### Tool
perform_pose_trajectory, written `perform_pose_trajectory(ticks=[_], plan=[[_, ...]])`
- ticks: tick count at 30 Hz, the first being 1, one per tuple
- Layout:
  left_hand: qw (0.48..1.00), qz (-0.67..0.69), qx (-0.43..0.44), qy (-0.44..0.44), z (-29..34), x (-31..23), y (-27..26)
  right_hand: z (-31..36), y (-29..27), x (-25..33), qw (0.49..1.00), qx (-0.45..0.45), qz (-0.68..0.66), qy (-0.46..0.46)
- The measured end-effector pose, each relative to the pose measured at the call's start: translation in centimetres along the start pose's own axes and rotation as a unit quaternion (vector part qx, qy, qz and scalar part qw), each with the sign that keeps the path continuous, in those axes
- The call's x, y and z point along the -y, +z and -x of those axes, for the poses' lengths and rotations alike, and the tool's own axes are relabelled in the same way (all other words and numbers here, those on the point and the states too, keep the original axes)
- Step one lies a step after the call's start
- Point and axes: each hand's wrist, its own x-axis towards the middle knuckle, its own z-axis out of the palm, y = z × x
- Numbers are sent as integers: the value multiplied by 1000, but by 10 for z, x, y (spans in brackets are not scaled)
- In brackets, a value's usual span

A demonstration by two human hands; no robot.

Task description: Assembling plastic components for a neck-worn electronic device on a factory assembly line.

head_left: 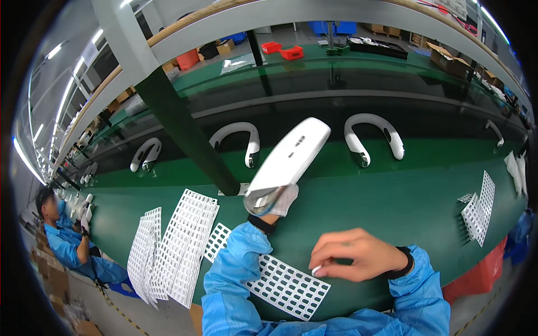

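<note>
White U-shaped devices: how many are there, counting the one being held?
At least 5: one held up in the left hand; three clear on the belt, far left, centre left, centre right; part of one at the right edge. More may sit along the far-left belt, too small to tell.

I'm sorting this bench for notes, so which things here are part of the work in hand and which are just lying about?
In hand:
left hand holding white neckband device
right hand on sticker sheet

Lying about:
neckband devices on belt
spare empty sheets
red bins

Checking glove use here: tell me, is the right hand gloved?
No, the right hand is bare, fingertips on the sticker sheet; only the left hand wears a white glove.
</note>
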Motion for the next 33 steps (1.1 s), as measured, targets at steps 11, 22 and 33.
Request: perform_pose_trajectory(ticks=[11, 22, 33], plan=[[795, 454, 249, -315, 3, -5, -4, -38, -27, -5, 934, -321, -154, -37], [753, 453, 287, -381, -2, -22, 0, -37, -37, -18, 926, -364, -70, -69], [719, 528, 246, -380, 25, -22, 16, -43, -35, -34, 928, -360, -16, -99]])
